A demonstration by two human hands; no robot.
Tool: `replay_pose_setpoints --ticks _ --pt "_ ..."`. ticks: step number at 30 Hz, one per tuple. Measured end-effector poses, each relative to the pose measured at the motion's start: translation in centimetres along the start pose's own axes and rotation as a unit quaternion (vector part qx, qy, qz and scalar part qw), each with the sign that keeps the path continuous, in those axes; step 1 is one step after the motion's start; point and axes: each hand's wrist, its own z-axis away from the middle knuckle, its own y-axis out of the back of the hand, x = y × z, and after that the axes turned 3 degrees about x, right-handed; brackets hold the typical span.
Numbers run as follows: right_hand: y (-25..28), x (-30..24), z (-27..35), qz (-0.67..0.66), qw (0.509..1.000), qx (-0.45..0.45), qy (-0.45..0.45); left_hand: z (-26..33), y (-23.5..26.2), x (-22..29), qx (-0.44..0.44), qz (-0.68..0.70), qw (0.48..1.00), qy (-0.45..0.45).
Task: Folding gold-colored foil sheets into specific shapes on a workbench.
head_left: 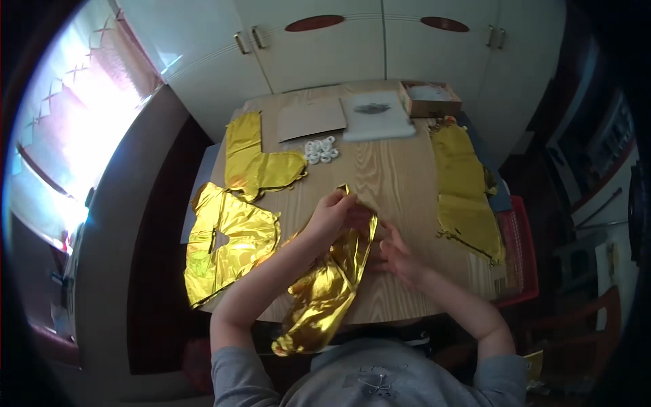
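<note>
My left hand [332,211] pinches the top of a flat gold foil balloon [324,295]. The balloon hangs down creased over the table's front edge, toward my lap. Just right of it is my right hand [401,258], its fingers stretched and apart beside the foil's edge; I cannot tell whether they touch it. Another gold foil balloon [234,254] lies flat left of my left forearm, with an L-shaped gold foil piece [245,159] beyond it. More gold foil [466,183] lies lengthwise along the right side.
Several small white rolls [321,150] sit near a sheet of cardboard [312,121]. Behind are a white packet [378,122] and an open cardboard box [431,107]. A red basket [523,251] stands off the right edge of the wooden table [400,166]. Cabinets [319,51] close off the back.
</note>
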Motion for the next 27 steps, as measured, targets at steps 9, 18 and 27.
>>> replay_pose_setpoints --ticks 9,18,27 --pt "0.8 -1.0 -2.1 0.102 0.988 0.108 0.031 -1.1 1.3 -0.1 -0.150 -0.289 0.927 -0.187" --pt "2.7 -2.8 -6.9 0.307 0.940 0.131 0.069 3.0 12.3 -2.9 0.020 -0.621 0.740 -0.256" --pt "11.6 -6.7 -12.4 0.562 0.794 0.180 0.148 5.8 8.7 -7.1 -0.097 -0.730 0.642 -0.213"
